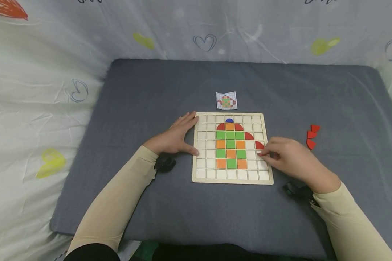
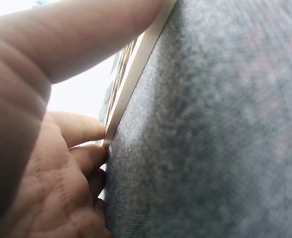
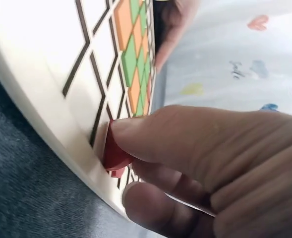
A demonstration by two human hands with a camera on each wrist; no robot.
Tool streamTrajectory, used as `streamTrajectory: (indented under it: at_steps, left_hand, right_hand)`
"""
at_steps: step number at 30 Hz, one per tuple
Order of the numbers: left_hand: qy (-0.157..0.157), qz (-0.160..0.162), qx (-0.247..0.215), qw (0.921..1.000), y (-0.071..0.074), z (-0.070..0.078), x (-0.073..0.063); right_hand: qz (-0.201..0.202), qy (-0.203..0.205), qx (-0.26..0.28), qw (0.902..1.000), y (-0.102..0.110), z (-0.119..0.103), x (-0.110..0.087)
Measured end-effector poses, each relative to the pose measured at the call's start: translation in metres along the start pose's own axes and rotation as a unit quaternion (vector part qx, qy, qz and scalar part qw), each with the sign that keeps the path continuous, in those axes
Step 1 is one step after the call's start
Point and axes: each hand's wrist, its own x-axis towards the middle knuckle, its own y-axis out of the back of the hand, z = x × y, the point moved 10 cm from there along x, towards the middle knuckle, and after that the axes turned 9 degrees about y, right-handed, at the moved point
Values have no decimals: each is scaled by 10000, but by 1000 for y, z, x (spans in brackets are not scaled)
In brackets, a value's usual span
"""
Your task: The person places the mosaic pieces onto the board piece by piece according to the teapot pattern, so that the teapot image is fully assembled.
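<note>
A wooden grid board (image 1: 233,180) lies on the table, with green, orange, red and blue tiles set in its squares. My left hand (image 1: 176,136) rests at the board's left edge, thumb and fingers spread and touching the frame. Between thumb and fingers my right hand (image 1: 289,157) pinches a red quarter-circle tile (image 3: 115,148) over the right-hand columns. Just above that spot another red quarter-circle (image 1: 259,145) sits in the grid. The left wrist view shows fingertips (image 2: 93,130) against the board's side.
Several loose red tiles (image 1: 311,135) lie in a row on the grey table, right of the board. Behind the board is a small pattern card (image 1: 227,100) with a coloured grid picture. A white curtain (image 1: 183,29) with drawn hearts hangs along the back and left.
</note>
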Motion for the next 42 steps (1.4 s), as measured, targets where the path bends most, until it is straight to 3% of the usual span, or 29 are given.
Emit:
streamTrajectory:
  at_steps: [14, 23, 34, 42]
  left_hand:
    - [78, -8, -13, 10000, 0, 1, 0]
    - [61, 11, 52, 10000, 0, -2, 1]
    - [62, -59, -19, 10000, -2, -1, 0]
    - [-49, -24, -33, 10000, -1, 0, 0]
  right_hand:
    - [-22, 548, 83, 9985, -7, -5, -2]
    - [103, 654, 92, 9978, -6, -5, -1]
    - [81, 391, 127, 9991, -10, 0, -3]
    - [-328, -493, 8, 9982, -1, 18, -15]
